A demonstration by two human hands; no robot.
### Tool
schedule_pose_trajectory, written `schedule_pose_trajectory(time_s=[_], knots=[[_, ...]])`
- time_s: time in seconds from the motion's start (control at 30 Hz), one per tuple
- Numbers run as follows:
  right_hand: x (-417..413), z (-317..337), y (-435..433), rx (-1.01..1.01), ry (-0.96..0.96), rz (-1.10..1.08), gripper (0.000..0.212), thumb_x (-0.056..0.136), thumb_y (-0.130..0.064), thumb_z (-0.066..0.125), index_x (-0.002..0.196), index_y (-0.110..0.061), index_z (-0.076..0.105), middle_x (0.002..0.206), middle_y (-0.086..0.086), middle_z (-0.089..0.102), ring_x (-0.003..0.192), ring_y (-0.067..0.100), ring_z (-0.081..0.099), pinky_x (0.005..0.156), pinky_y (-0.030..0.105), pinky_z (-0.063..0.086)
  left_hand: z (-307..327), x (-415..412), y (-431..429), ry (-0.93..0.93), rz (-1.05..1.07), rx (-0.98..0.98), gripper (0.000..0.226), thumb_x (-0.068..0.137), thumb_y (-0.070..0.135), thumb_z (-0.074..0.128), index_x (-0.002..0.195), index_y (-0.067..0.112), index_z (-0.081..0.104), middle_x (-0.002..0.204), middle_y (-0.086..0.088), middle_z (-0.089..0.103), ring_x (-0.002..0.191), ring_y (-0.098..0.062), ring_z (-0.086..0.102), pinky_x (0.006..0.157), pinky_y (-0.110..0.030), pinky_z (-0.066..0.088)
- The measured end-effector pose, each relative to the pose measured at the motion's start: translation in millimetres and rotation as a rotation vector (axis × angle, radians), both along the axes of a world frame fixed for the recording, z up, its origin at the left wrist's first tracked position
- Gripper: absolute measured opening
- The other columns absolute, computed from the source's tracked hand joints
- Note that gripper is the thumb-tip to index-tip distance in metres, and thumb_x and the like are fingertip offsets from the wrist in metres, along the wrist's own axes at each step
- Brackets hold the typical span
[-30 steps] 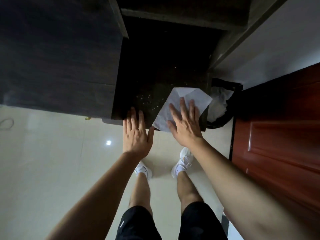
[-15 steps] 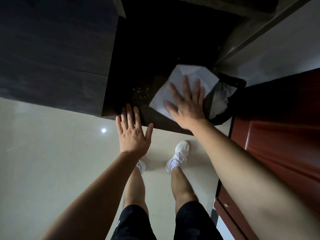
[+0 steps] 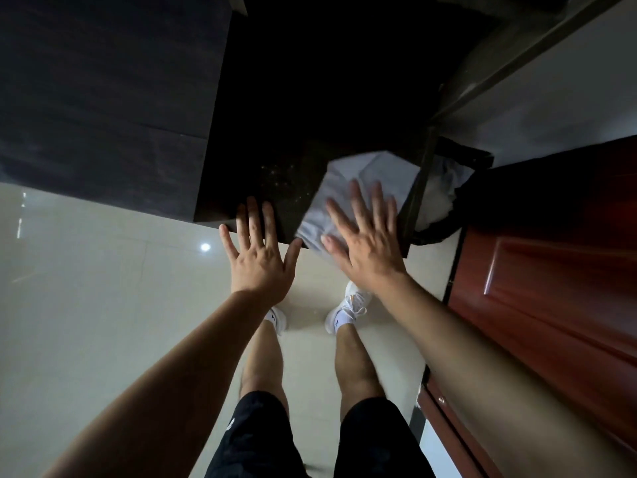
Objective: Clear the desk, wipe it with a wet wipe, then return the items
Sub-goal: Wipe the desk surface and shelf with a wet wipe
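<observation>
A white wet wipe [image 3: 370,181] lies spread on the dark desk top [image 3: 310,125], near its front right corner. My right hand [image 3: 362,236] presses flat on the wipe with straight, spread fingers; the hand and wipe are blurred. My left hand [image 3: 256,251] rests flat on the desk's front edge, fingers straight, just left of the wipe. Small light specks dot the dark surface between the two hands.
A black bin [image 3: 444,198] with a white liner stands right of the desk. A red-brown wooden door [image 3: 551,270] fills the right side. A dark cabinet panel [image 3: 103,98] stands left of the desk. Pale tiled floor [image 3: 103,305] lies below, with my legs and white shoes.
My right hand has slid the wipe back toward the desk's front edge after pushing it farther away. My left hand has stayed on the front edge.
</observation>
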State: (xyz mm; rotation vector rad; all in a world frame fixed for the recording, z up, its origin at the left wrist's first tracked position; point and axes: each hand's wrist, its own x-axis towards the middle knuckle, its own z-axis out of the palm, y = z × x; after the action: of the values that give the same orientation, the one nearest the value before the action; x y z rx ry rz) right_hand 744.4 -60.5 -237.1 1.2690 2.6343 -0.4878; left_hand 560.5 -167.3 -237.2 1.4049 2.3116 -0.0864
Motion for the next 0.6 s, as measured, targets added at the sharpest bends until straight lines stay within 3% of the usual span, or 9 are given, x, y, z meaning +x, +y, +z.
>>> schedule_pose_trajectory(time_s=[0.13, 0.27, 0.5, 0.6], knots=[[43.8, -1.7, -21.5, -0.048, -0.072, 0.054, 0.065, 0.103, -0.061, 0.022, 0.161, -0.036, 0.005, 0.169, 0.010, -0.009, 0.155, 0.037, -0.010, 0.124, 0.058, 0.005, -1.2, 0.0, -0.4, -0.001, 0.000, 0.013, 0.079, 0.100, 0.063, 0.018, 0.157, 0.016, -0.007, 0.165, -0.012, -0.008, 0.152, -0.026, -0.011, 0.120, -0.055, -0.009], [27.4, 3.1, 1.7, -0.081, -0.065, 0.055, 0.063, 0.103, -0.060, 0.021, 0.160, -0.038, 0.008, 0.169, 0.012, -0.008, 0.154, 0.038, -0.011, 0.124, 0.056, 0.002, -3.7, 0.5, -0.6, -0.001, -0.004, 0.008, 0.079, 0.100, 0.062, 0.020, 0.157, 0.014, -0.006, 0.165, -0.012, -0.009, 0.152, -0.027, -0.011, 0.119, -0.056, -0.008], [-98.1, 9.4, 125.2, -0.076, -0.080, -0.019, 0.062, 0.103, -0.059, 0.017, 0.159, -0.041, -0.003, 0.168, 0.010, -0.017, 0.150, 0.043, -0.022, 0.121, 0.058, -0.012, -6.9, -0.7, -1.1, -0.003, -0.003, 0.029, 0.078, 0.100, 0.064, 0.016, 0.156, 0.017, -0.013, 0.165, -0.010, -0.013, 0.151, -0.024, -0.018, 0.119, -0.055, -0.011], [-150.8, 7.0, 134.3, -0.045, -0.124, 0.048, 0.063, 0.104, -0.054, 0.019, 0.161, -0.032, 0.001, 0.169, 0.014, -0.005, 0.151, 0.046, -0.016, 0.121, 0.059, -0.012, -10.5, -1.6, -3.6, 0.008, -0.011, 0.046, 0.078, 0.100, 0.065, 0.013, 0.155, 0.018, -0.016, 0.165, -0.009, -0.013, 0.151, -0.023, -0.019, 0.118, -0.053, -0.013]])
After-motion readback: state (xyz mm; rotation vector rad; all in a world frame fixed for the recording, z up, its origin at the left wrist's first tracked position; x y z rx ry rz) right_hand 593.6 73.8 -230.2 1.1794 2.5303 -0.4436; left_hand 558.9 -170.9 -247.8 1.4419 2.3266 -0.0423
